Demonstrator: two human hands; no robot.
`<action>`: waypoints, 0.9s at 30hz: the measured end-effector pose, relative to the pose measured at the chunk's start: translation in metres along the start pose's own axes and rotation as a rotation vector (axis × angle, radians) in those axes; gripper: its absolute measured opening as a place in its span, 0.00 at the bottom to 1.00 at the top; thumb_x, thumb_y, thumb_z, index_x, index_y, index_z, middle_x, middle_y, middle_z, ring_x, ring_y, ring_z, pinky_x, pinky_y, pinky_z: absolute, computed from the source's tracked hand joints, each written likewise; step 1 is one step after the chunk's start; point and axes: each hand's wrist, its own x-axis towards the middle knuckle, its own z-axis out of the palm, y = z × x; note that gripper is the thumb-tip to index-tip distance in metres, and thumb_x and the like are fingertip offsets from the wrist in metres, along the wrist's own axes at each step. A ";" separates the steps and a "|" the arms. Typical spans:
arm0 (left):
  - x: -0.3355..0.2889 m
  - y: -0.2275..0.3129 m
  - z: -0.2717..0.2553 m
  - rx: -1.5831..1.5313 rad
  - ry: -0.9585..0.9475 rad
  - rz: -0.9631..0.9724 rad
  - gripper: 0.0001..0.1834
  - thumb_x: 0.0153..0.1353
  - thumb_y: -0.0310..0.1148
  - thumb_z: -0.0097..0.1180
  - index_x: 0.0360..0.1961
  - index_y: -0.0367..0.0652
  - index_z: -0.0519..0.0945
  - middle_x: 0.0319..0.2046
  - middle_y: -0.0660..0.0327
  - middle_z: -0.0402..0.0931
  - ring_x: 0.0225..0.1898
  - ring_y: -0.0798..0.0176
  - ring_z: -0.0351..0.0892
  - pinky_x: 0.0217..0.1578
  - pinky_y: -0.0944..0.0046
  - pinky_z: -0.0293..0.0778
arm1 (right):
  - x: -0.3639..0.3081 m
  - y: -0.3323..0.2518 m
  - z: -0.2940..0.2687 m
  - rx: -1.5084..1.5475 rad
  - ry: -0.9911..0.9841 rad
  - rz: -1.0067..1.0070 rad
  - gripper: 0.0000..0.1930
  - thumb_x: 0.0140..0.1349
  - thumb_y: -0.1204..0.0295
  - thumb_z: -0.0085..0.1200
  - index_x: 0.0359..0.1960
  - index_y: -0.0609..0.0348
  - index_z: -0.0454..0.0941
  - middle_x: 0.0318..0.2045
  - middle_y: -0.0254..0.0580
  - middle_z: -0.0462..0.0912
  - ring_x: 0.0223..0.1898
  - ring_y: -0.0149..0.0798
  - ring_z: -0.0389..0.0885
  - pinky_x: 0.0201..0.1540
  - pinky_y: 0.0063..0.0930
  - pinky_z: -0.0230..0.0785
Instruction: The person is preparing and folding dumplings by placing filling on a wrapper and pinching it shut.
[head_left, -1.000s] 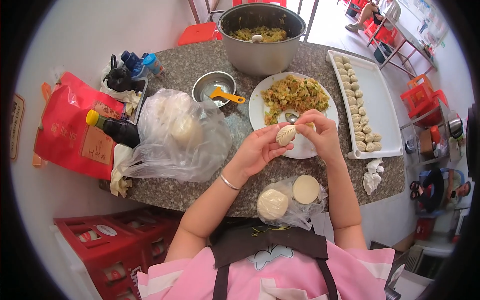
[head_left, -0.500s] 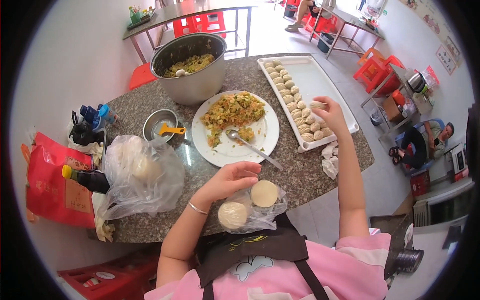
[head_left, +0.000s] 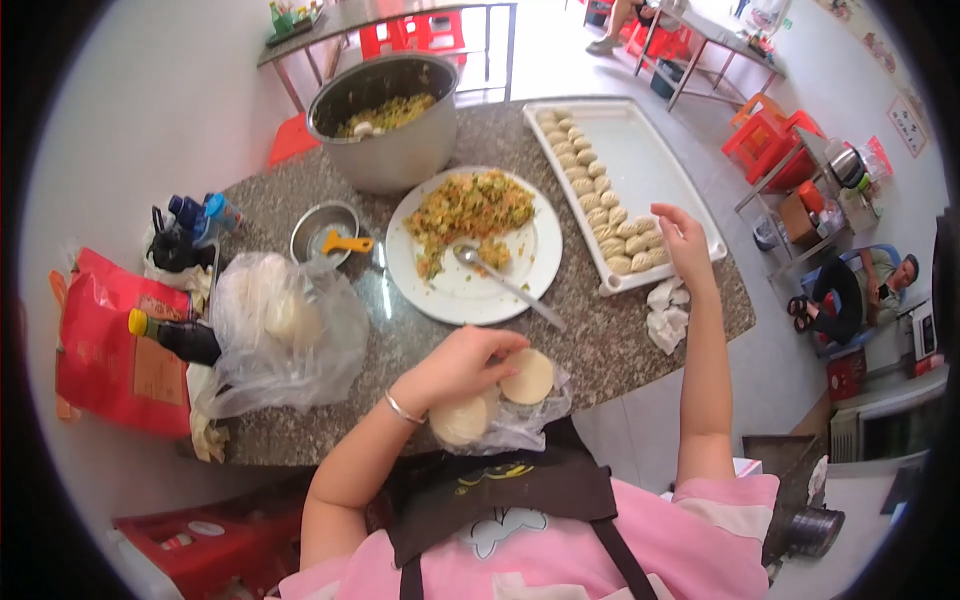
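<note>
My left hand point(head_left: 468, 366) is over two stacks of round dough wrappers on clear plastic at the table's near edge. Its thumb and forefinger are apart at the left edge of the right-hand wrapper stack point(head_left: 527, 377); it partly covers the left-hand wrapper stack point(head_left: 463, 418). Over the right side of a white tray point(head_left: 676, 180), my right hand point(head_left: 684, 243) has its fingers apart and holds nothing. Rows of pleated dumplings point(head_left: 592, 195) fill the tray's left side and near end. A white plate point(head_left: 440, 303) of chopped filling point(head_left: 470, 210) bears a metal spoon point(head_left: 512, 288).
Behind the plate stands a deep pot point(head_left: 385, 150) of filling. Left lie a metal bowl point(head_left: 305, 235) with a yellow-handled scraper point(head_left: 347, 243), bagged dough point(head_left: 285, 310), a dark bottle point(head_left: 185, 338) and a red bag point(head_left: 120, 345). Crumpled tissue point(head_left: 667, 318) is by the tray. A person point(head_left: 880, 290) sits at right.
The dumpling in my right hand has been let go into the tray, and those fingers have opened. My left hand has come down to the wrappers. The view has shifted slightly.
</note>
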 end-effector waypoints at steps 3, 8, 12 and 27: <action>0.000 0.004 -0.005 -0.003 0.002 -0.053 0.20 0.51 0.24 0.61 0.48 0.36 0.77 0.34 0.54 0.81 0.34 0.62 0.79 0.40 0.65 0.74 | -0.051 -0.057 0.022 0.085 0.048 -0.049 0.10 0.62 0.75 0.49 0.41 0.63 0.79 0.38 0.43 0.83 0.44 0.35 0.79 0.48 0.27 0.69; -0.001 0.008 -0.004 -0.017 0.013 0.004 0.20 0.51 0.23 0.60 0.48 0.37 0.77 0.37 0.54 0.81 0.36 0.61 0.80 0.41 0.64 0.75 | -0.138 -0.104 0.067 0.185 -0.400 -0.306 0.08 0.55 0.74 0.57 0.37 0.62 0.80 0.34 0.43 0.79 0.38 0.41 0.79 0.40 0.31 0.71; -0.005 0.006 -0.002 -0.030 0.022 -0.003 0.20 0.51 0.24 0.60 0.48 0.37 0.77 0.39 0.55 0.81 0.38 0.61 0.80 0.41 0.63 0.75 | -0.165 -0.104 0.101 -0.068 -0.251 -0.165 0.11 0.54 0.72 0.59 0.40 0.58 0.80 0.29 0.42 0.73 0.30 0.42 0.76 0.32 0.34 0.70; -0.009 0.004 -0.001 -0.336 0.048 -0.027 0.19 0.58 0.26 0.56 0.52 0.36 0.74 0.46 0.59 0.77 0.45 0.67 0.76 0.45 0.65 0.74 | -0.169 -0.099 0.118 -0.137 0.009 -0.163 0.07 0.50 0.70 0.63 0.33 0.51 0.83 0.25 0.34 0.74 0.23 0.34 0.75 0.24 0.28 0.68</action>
